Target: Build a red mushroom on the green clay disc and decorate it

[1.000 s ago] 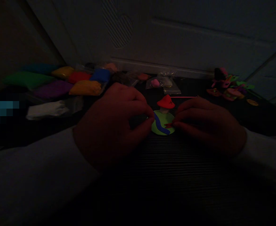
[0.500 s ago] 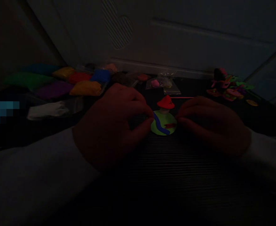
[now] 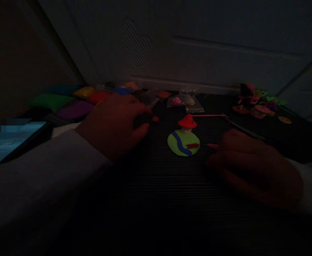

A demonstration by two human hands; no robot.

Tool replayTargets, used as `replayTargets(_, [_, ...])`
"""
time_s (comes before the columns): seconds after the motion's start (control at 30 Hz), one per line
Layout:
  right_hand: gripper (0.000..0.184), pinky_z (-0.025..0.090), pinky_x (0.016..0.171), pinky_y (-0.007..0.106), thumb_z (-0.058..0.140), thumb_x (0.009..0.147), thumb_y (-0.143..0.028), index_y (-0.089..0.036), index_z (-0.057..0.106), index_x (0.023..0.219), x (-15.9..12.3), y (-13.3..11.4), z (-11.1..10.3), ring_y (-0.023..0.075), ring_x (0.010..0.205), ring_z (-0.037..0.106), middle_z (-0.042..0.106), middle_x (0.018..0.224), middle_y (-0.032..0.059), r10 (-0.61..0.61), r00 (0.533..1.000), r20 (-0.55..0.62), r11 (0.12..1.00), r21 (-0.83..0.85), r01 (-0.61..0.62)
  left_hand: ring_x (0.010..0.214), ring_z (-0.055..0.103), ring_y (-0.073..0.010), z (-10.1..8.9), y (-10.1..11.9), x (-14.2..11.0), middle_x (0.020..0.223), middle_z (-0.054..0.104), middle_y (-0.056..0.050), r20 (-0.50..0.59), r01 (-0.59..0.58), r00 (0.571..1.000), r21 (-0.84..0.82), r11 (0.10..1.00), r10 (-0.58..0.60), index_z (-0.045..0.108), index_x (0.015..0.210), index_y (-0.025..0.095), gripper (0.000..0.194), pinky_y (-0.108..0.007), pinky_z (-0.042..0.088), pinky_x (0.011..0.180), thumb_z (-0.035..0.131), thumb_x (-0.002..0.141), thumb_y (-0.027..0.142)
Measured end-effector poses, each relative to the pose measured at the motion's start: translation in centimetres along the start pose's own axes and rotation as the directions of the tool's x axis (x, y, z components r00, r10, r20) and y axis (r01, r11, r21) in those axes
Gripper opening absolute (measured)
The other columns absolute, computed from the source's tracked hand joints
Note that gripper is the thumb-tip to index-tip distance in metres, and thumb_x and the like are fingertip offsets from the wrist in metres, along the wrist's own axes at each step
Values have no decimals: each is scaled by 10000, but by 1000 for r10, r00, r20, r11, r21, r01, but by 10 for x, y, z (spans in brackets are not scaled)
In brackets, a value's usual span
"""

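Observation:
A flat green clay disc (image 3: 172,146) lies on the dark ridged table with a wavy blue strip (image 3: 179,140) and a small red-brown piece (image 3: 192,145) on it. At its far edge stands a clay mushroom with a red cap (image 3: 188,122) and pale stem. My left hand (image 3: 116,124) is left of the disc, thumb and forefinger apart, near a small red lump (image 3: 155,119). To the right, my right hand (image 3: 254,167) has its fingers curled together. A pink pointed tip (image 3: 212,146) shows beside them; whether they grip it is hidden.
Bags of coloured clay, such as green (image 3: 50,102) and purple (image 3: 76,109), lie at the left. A lit screen (image 3: 14,142) is nearer. Small clear bags (image 3: 194,106), a thin pink stick (image 3: 209,115) and a colourful pile (image 3: 259,103) lie farther back, before a pale panel.
Both hands have moved away from the disc, the left one leftward, the right one right and nearer to me. The red lump and pink tip now show. The view has shifted slightly.

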State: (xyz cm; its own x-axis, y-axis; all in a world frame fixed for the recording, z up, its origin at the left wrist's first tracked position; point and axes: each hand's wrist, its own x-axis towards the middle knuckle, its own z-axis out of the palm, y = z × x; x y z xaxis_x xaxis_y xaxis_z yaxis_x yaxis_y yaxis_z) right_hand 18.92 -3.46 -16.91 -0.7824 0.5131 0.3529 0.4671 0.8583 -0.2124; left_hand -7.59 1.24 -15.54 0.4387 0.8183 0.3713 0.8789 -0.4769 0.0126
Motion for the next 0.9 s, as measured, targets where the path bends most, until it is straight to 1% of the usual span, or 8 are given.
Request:
replayTargets(0.17, [192,301,641,341,460,786,-117,-162,570,937,-8,-5,3,156,677,449,542,712,33,-63,997,40,998,5,63,952,539,-261,-4,-15,3,1041,585,-99,63,63,996,14,998,-64,577,1069,183,401,-430,420,851,461,750,396])
replayTargets(0.3, [188,298,630,335,446,793,-125,-144,582,921,-7,-5,4,158,676,448,542,721,43,-75,996,39,997,9,74,1039,516,-223,7,-11,7,1152,558,-97,156,-5,988,-77,997,17,540,1137,158,420,-382,403,900,416,802,378])
replayTargets(0.4, [188,301,632,330,439,798,-125,-138,589,911,-6,-5,5,156,675,451,542,715,45,-88,996,33,996,9,87,1052,514,-209,18,-4,11,1144,572,-98,187,-41,981,-95,995,58,541,1137,137,402,-362,394,913,390,822,336])
replayTargets(0.57, [195,310,642,323,435,797,-137,-152,597,905,-7,-7,5,147,672,453,547,720,42,-90,995,32,996,21,90,928,579,-188,24,2,14,1022,633,-66,144,22,990,-112,994,-6,601,1024,178,349,-310,449,814,380,819,355])
replayTargets(0.7, [195,316,645,319,443,794,-137,-153,603,904,-8,-6,4,142,662,465,554,704,37,-87,996,-15,996,-12,87,779,599,-188,11,5,12,866,656,-47,92,139,988,-178,974,-124,624,898,195,275,-309,469,700,468,757,372])
replayTargets(0.8, [167,326,650,313,463,815,-169,-158,605,902,-7,-3,2,139,672,497,584,718,36,-20,992,-122,998,-65,12,731,591,-170,-7,18,7,785,641,-25,166,259,964,-418,871,-206,603,824,187,219,-287,465,661,531,720,366])
replayTargets(0.87, [146,336,668,311,486,817,-187,-162,606,897,-7,-1,1,137,700,523,608,758,38,29,982,-187,998,-57,-40,709,583,-140,-17,33,1,763,631,-1,329,358,926,-605,711,-186,594,772,183,183,-254,457,639,574,703,351])
replayTargets(0.9, [135,339,674,310,499,812,-187,-166,606,892,-8,-1,0,135,709,530,615,770,36,42,977,-210,998,-44,-52,675,575,-122,-20,42,-2,732,626,13,452,437,881,-659,613,-141,597,765,184,177,-236,451,614,594,693,345])
